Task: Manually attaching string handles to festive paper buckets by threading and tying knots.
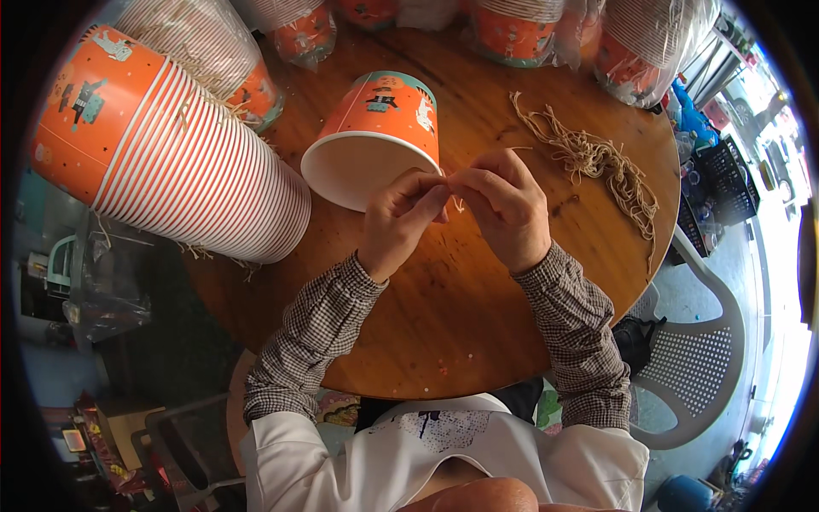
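Note:
An orange paper bucket (392,119) with printed figures and a white inside lies tipped on the round table, its mouth toward me. At the right side of its rim my two hands meet. My left hand (397,220) is closed, thumb and fingers pinching a thin tan string (460,205) close to the rim. My right hand (510,212) pinches the same string just beside it, fingertips touching the left ones. A short string end sticks out above the right fingers. The fingers hide most of the string and how it meets the bucket.
A long stack of nested orange buckets (200,162) leans at the left. Plastic-wrapped stacks (516,34) line the far side of the wooden table (478,324). A loose bundle of tan strings (606,162) lies on the right. Beyond the table's right edge stands a grey chair (695,358).

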A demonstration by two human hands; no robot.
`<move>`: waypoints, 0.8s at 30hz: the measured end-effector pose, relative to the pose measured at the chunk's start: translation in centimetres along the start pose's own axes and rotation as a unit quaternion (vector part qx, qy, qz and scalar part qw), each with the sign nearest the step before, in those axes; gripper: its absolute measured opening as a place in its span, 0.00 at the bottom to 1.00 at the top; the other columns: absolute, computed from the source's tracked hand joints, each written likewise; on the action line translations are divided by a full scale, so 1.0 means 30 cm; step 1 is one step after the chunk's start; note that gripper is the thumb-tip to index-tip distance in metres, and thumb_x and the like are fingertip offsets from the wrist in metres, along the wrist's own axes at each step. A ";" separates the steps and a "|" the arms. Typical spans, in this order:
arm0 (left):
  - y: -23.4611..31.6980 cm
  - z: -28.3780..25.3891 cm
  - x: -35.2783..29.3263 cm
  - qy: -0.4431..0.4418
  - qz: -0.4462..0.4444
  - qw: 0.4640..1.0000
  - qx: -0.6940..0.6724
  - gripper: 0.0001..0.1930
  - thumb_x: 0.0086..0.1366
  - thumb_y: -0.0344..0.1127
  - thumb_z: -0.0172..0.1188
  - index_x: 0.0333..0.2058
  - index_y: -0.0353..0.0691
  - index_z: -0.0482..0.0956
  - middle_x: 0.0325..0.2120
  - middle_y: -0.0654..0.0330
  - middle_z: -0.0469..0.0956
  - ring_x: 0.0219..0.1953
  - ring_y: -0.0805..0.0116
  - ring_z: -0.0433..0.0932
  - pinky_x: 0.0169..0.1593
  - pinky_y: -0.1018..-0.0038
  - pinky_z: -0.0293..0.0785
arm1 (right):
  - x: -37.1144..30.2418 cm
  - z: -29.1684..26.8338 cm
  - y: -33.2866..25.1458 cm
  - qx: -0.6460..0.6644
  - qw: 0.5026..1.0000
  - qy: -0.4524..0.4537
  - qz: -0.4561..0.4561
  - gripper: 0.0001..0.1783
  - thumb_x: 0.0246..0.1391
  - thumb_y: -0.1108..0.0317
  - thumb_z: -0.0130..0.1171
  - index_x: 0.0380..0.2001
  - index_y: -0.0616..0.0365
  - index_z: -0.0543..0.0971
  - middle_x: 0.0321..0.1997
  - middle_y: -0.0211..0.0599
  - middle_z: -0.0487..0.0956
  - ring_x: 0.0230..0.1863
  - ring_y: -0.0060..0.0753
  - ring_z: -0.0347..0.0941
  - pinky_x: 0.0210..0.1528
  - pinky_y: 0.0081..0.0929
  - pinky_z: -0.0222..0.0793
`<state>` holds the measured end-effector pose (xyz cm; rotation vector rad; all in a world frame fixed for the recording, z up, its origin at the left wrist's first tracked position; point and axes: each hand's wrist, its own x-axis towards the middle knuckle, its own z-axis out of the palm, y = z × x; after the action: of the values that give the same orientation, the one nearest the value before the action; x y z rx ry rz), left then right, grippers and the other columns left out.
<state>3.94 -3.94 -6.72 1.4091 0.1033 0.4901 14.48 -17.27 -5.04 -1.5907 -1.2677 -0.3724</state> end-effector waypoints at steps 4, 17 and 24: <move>-0.012 -0.010 0.006 0.004 -0.026 1.000 -0.007 0.07 0.67 0.31 0.56 0.38 0.33 0.79 0.27 0.66 0.76 0.29 0.81 0.73 0.35 0.83 0.72 | -0.005 0.006 0.020 0.062 0.996 -0.010 0.061 0.08 0.47 0.75 0.64 0.34 0.57 0.81 0.33 0.34 0.74 0.34 0.34 0.74 0.34 0.28 0.72; -0.013 0.004 -0.008 0.046 0.016 0.998 -0.034 0.07 0.67 0.32 0.56 0.38 0.33 0.77 0.31 0.63 0.79 0.30 0.78 0.75 0.36 0.81 0.74 | -0.025 0.031 0.032 0.168 0.963 -0.061 0.202 0.08 0.50 0.72 0.64 0.34 0.62 0.80 0.31 0.35 0.77 0.31 0.26 0.76 0.32 0.21 0.72; -0.015 0.000 -0.006 0.060 0.009 0.997 -0.041 0.05 0.66 0.27 0.56 0.39 0.35 0.75 0.32 0.61 0.79 0.31 0.76 0.75 0.37 0.81 0.72 | -0.017 0.024 0.025 0.146 0.975 -0.024 0.164 0.06 0.49 0.73 0.63 0.32 0.63 0.78 0.31 0.35 0.77 0.30 0.27 0.75 0.31 0.23 0.72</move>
<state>3.89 -4.04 -7.19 1.3014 0.1666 0.5879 14.69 -16.87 -6.12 -1.5264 -1.0169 0.0594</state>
